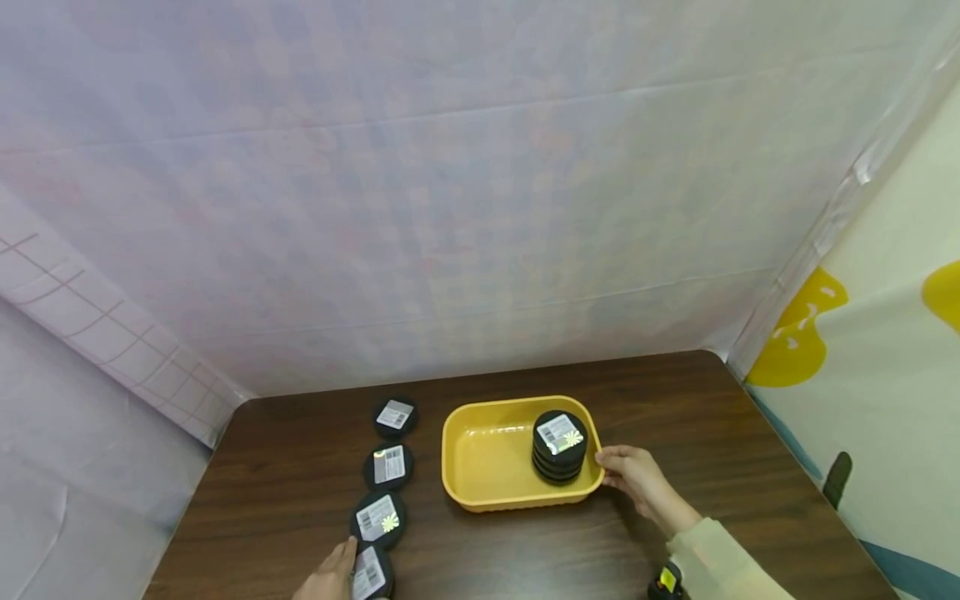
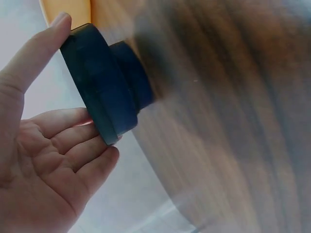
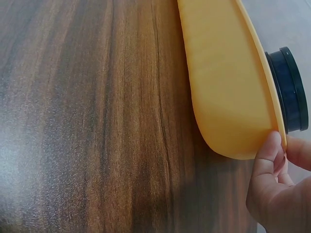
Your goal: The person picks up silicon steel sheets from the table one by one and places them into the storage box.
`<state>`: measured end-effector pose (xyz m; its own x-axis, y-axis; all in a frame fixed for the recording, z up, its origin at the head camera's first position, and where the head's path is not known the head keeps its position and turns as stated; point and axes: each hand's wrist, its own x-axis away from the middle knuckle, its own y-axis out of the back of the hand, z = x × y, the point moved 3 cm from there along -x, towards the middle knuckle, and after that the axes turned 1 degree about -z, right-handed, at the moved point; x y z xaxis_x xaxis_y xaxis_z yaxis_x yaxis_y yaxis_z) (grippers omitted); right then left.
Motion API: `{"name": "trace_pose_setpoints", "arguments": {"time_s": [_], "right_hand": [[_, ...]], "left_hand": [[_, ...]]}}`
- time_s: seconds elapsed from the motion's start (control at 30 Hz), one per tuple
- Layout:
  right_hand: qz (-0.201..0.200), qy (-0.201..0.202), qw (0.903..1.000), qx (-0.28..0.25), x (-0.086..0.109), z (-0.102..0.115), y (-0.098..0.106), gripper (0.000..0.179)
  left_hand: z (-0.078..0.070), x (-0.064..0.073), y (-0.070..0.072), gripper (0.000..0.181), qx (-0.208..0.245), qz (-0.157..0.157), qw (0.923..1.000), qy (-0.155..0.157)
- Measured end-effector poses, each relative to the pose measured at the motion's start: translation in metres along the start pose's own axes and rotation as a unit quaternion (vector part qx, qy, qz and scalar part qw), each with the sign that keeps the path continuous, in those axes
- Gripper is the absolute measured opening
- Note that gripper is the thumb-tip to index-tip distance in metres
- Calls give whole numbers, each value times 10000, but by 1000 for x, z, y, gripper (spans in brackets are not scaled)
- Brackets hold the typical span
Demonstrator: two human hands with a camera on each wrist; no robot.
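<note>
My left hand (image 1: 330, 575) is at the front edge of the head view, beside the nearest of several flat black round discs with white barcode labels. In the left wrist view its thumb and fingers grip the edges of that black disc (image 2: 92, 80); another disc (image 2: 133, 73) shows behind it. My right hand (image 1: 637, 479) pinches the right rim of a yellow tray (image 1: 480, 504), thumb on one side in the right wrist view. A stack of several black discs (image 1: 559, 446) stands in the tray's right half; the left half shows its bare bottom.
A row of black discs (image 1: 388, 465) runs from the back of the brown wooden table (image 1: 262, 483) towards the left hand, left of the tray. A small black and yellow object (image 1: 666, 581) is by the right sleeve. Pale sheeting (image 1: 450, 208) rises behind the table.
</note>
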<state>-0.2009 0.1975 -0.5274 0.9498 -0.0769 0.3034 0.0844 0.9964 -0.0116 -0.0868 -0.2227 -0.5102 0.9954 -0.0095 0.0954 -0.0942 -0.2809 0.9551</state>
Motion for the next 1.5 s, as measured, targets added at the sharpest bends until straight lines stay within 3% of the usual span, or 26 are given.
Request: {"name": "trace_pose_setpoints", "arguments": {"time_s": [0.13,0.47,0.73,1.03,1.23,1.5], "right_hand": [[5,-2,10000,17,0,1,0,25],[-15,11,10000,52,0,1,-1,25],[-17,13,10000,50,0,0,-2,25],[-91,23,9999,97,0,1,-1,23],[-60,64,9999,132,-1,1,0,23],[16,127,9998,148,-1,0,0,21]], "left_hand": [[-11,-3,11,101,80,-131,9999,-41],[-30,-17,30,96,98,-449,9974,-551],[-44,-30,35,96,112,-376,9975,-585],[-66,-42,44,92,-53,-684,9922,-1041],[-78,-52,48,94,-123,-565,9926,-1070],[-94,-66,49,95,-168,-612,9878,-1422]]}}
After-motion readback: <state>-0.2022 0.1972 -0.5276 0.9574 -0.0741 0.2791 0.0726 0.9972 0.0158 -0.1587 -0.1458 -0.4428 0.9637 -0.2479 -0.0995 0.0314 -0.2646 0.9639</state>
